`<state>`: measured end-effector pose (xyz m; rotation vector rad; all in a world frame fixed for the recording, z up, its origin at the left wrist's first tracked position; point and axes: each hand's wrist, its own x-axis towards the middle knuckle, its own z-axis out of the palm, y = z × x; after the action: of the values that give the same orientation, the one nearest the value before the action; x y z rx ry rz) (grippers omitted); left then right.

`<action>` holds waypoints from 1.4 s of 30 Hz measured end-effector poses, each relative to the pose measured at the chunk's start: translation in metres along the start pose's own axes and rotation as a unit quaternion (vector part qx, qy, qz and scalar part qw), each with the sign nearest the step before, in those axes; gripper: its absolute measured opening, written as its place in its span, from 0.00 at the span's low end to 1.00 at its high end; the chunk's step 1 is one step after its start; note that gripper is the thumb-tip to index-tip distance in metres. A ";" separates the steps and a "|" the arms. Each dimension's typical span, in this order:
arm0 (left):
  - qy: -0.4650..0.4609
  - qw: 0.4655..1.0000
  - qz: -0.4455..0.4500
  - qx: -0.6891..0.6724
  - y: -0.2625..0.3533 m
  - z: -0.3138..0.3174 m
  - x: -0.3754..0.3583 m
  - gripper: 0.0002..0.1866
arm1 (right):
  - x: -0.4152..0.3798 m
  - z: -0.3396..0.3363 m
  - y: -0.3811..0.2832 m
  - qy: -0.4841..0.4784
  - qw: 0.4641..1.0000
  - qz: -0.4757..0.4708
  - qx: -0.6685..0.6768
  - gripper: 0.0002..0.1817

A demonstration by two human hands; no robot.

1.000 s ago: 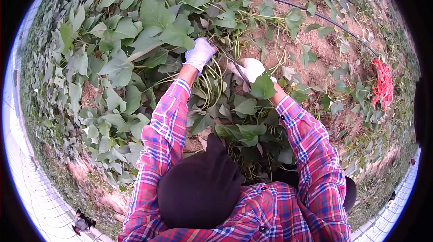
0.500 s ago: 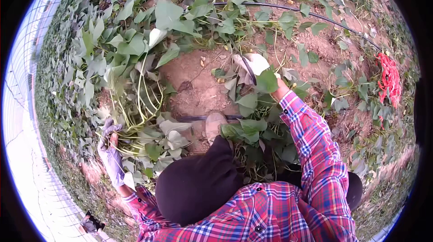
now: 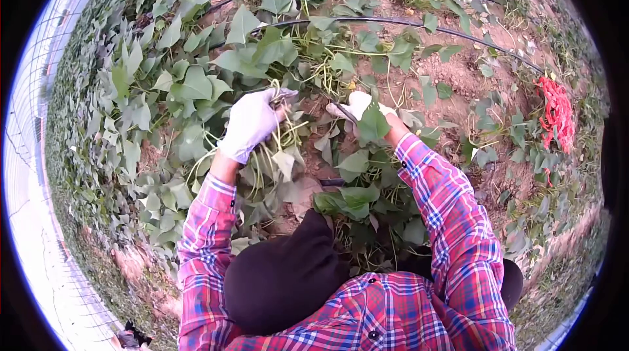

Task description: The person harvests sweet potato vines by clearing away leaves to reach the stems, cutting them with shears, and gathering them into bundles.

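My left hand (image 3: 252, 123), in a white glove with a soiled palm side, is closed around a bunch of cut-looking sweet potato vines (image 3: 285, 158). Their stems poke out above the fist, and leaves hang below it. To its right, my white-gloved right hand (image 3: 364, 107) grips a thin dark curved blade (image 3: 345, 112), whose handle is hidden in the fingers. A green leaf (image 3: 373, 123) partly covers that wrist. Between the hands is a narrow gap, with rooted vines (image 3: 324, 73) just beyond.
A black drip hose (image 3: 400, 21) crosses the soil ahead. Red strings (image 3: 557, 115) lie bundled at the right. Dense vines (image 3: 131, 102) cover the left side, near a wire-grid wall (image 3: 39, 102). My dark-clothed knee (image 3: 282, 279) is bent in front of me.
My left hand has swung up and right with the vine bunch, from low at the left to close beside my right hand. The right hand has shifted only slightly.
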<state>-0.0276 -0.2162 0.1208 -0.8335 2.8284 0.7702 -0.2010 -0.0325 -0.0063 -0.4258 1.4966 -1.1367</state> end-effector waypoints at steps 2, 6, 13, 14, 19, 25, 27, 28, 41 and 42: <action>-0.003 0.988 0.061 0.142 0.001 0.036 0.054 0.20 | 0.037 -0.019 0.076 0.005 0.996 -0.085 0.014 0.15; -0.027 0.978 0.054 0.198 -0.031 0.083 0.120 0.18 | -0.003 -0.016 -0.014 -0.015 0.864 -0.191 -0.465 0.16; 0.031 0.988 0.025 0.147 -0.038 0.099 0.083 0.17 | -0.037 -0.043 -0.063 0.026 0.994 0.049 -0.095 0.24; 0.049 0.986 0.041 0.152 -0.039 0.100 0.081 0.18 | -0.022 -0.045 -0.056 -0.006 0.998 0.067 0.005 0.22; 0.148 0.980 0.054 0.118 -0.032 0.067 0.062 0.18 | -0.001 -0.013 -0.046 -0.015 0.967 -0.054 -0.250 0.24; 0.109 0.974 0.140 0.143 -0.005 0.028 0.084 0.12 | 0.003 0.001 -0.024 0.043 0.930 -0.095 -0.351 0.24; 0.056 0.974 0.141 0.169 0.002 0.035 0.104 0.12 | 0.006 -0.003 -0.006 0.083 0.905 -0.174 -0.378 0.24; 0.054 0.968 0.150 0.194 -0.013 0.053 0.118 0.08 | 0.001 -0.004 -0.007 0.085 0.905 -0.175 -0.378 0.24; 0.077 0.979 0.137 0.132 -0.006 0.109 0.034 0.09 | -0.017 -0.031 -0.073 -0.001 0.889 -0.069 -0.452 0.30; 0.062 0.980 0.140 0.130 -0.001 0.111 0.029 0.08 | -0.017 -0.030 -0.077 -0.003 0.889 -0.071 -0.453 0.30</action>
<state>-0.0571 -0.1765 0.0172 -0.4655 3.1086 0.3692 -0.2476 -0.0426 0.0628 -1.1843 1.9586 -0.4615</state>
